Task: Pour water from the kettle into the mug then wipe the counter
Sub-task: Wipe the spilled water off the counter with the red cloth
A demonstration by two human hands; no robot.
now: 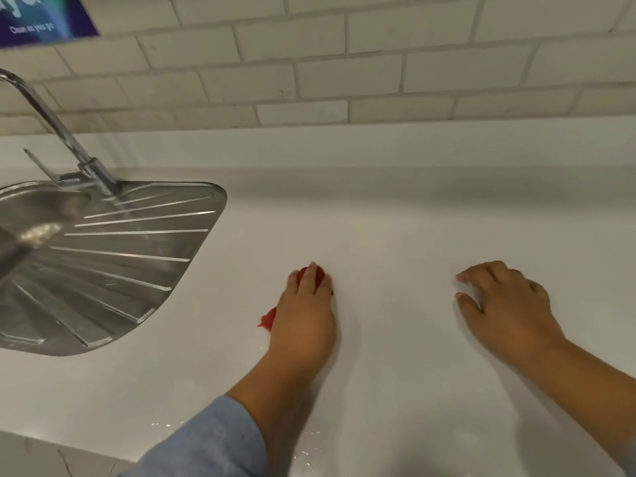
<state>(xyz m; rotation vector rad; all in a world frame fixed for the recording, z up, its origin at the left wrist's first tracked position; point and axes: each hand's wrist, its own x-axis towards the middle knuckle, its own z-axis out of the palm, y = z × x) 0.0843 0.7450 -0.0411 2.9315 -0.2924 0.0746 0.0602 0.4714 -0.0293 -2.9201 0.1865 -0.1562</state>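
A white counter fills the view. My left hand presses a red cloth flat on the counter; the cloth shows only at the fingertips and beside the wrist, the rest is hidden under the palm. My right hand rests on the counter to the right, fingers spread and curled a little, holding nothing. Small water drops glint on the counter near the front edge. Neither kettle nor mug is in view.
A steel sink drainer with raised ribs sits at the left, with a chrome tap rising from it. A white tiled wall stands behind the counter. A blue sign hangs at top left.
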